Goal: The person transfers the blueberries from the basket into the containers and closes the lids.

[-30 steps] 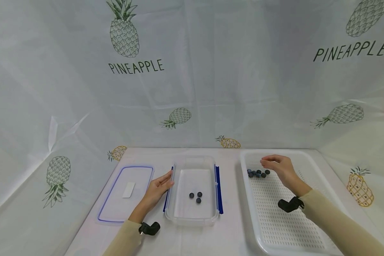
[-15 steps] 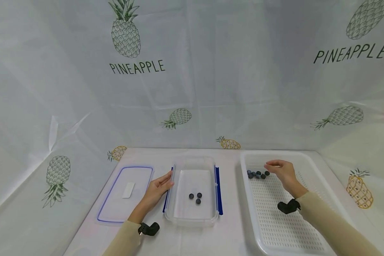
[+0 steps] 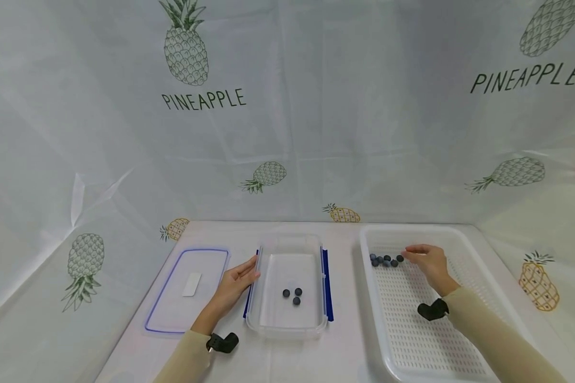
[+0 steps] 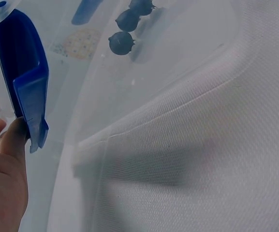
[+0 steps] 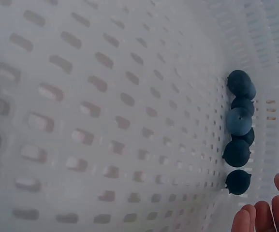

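Observation:
My left hand (image 3: 237, 284) holds the left side of a clear plastic container (image 3: 287, 324); in the left wrist view the thumb touches its blue latch (image 4: 33, 77). Three blueberries (image 3: 296, 301) lie on the container's floor. On the right, my right hand (image 3: 428, 264) reaches into a white perforated basket (image 3: 378, 319), with its fingertips just right of a cluster of several blueberries (image 3: 386, 263). The right wrist view shows the fingers (image 5: 262, 217) and thumb apart, holding nothing, close to the nearest blueberry (image 5: 238, 181).
A clear lid (image 3: 172, 314) with a blue seal lies left of the container, with a white rectangle (image 3: 192, 284) on it. A second blue latch (image 3: 327, 287) hangs on the container's right side. Behind the table hangs a pineapple-print sheet (image 3: 316, 133).
My right hand has moved slightly right and down toward the right end of the blueberry cluster. The left hand and the container have stayed in place.

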{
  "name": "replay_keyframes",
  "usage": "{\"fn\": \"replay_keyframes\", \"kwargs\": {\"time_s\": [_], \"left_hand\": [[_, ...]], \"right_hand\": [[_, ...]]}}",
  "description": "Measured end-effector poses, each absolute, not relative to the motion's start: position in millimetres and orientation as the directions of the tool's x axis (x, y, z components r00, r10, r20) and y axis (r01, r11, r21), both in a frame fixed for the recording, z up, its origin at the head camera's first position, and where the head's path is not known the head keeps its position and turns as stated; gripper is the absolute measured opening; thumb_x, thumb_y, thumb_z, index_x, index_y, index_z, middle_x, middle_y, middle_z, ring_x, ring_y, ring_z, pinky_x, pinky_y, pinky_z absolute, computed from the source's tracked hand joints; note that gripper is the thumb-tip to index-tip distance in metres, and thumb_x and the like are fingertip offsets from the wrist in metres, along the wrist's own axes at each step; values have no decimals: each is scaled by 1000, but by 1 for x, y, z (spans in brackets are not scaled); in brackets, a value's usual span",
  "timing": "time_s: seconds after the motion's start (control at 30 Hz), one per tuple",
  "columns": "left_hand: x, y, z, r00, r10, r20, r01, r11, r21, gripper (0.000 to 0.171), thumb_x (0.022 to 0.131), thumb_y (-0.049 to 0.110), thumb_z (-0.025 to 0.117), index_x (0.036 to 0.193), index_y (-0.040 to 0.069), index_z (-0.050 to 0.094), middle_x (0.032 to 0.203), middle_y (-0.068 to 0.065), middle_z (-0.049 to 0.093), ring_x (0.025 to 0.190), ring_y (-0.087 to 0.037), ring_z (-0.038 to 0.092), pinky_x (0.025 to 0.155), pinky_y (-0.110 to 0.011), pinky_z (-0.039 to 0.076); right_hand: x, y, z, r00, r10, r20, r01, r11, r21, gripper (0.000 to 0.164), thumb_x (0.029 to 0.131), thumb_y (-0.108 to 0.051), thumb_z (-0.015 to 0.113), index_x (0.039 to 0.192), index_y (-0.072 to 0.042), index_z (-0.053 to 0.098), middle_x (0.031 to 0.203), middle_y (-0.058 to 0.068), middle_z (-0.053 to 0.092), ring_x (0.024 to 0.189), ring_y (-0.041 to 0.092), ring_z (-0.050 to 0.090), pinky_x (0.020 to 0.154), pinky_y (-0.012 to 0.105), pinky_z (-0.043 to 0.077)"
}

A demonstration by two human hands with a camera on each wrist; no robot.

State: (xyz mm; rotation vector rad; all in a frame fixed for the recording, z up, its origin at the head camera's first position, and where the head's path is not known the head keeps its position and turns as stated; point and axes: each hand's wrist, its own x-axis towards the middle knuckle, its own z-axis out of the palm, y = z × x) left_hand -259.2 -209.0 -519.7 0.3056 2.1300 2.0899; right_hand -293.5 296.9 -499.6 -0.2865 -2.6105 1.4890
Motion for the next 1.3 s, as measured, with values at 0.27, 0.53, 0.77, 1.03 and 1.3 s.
{"fn": "replay_keyframes", "kwargs": {"time_s": [0.27, 0.53, 0.77, 1.03, 1.3], "left_hand": [[-259, -209, -518, -972, 231, 37, 42, 14, 999, 58, 87, 22, 64, 138, 9, 41, 143, 0, 38, 128, -13, 37, 96, -21, 38], [-257, -208, -517, -971, 233, 46, 51, 13, 999, 57, 88, 21, 63, 139, 8, 40, 143, -1, 37, 129, -15, 36, 97, -21, 37], [-255, -208, -516, -971, 235, 42, 50, 26, 998, 54, 90, 18, 61, 139, 8, 40, 143, -3, 36, 130, -17, 35, 96, -21, 38], [-256, -207, -516, -971, 235, 35, 41, 18, 999, 53, 90, 16, 60, 139, 9, 40, 143, -1, 37, 129, -15, 36, 97, -21, 38], [-257, -208, -516, -965, 254, 60, 65, 13, 998, 54, 91, 14, 59, 140, 4, 37, 145, -7, 32, 132, -21, 32, 97, -20, 37]], "right_hand": [[-296, 295, -510, -974, 224, -5, 128, 538, -833, 39, 82, -24, 69, 107, 6, 63, 106, 21, 61, 84, 20, 57, 63, 24, 48], [-296, 292, -517, -977, 214, -4, 125, 556, -822, 36, 82, -23, 70, 105, 5, 64, 100, 19, 64, 75, 16, 59, 62, 25, 50], [-298, 292, -522, -973, 227, 25, 115, 582, -805, 34, 81, -22, 70, 102, 5, 65, 96, 16, 66, 82, 22, 59, 63, 24, 48], [-298, 290, -524, -973, 229, 37, 108, 590, -800, 32, 81, -19, 71, 100, 6, 66, 93, 17, 67, 87, 28, 59, 60, 20, 47], [-296, 291, -517, -975, 222, 32, 107, 587, -803, 33, 82, -19, 70, 102, 7, 65, 98, 20, 65, 88, 30, 59, 67, 31, 50]]}}
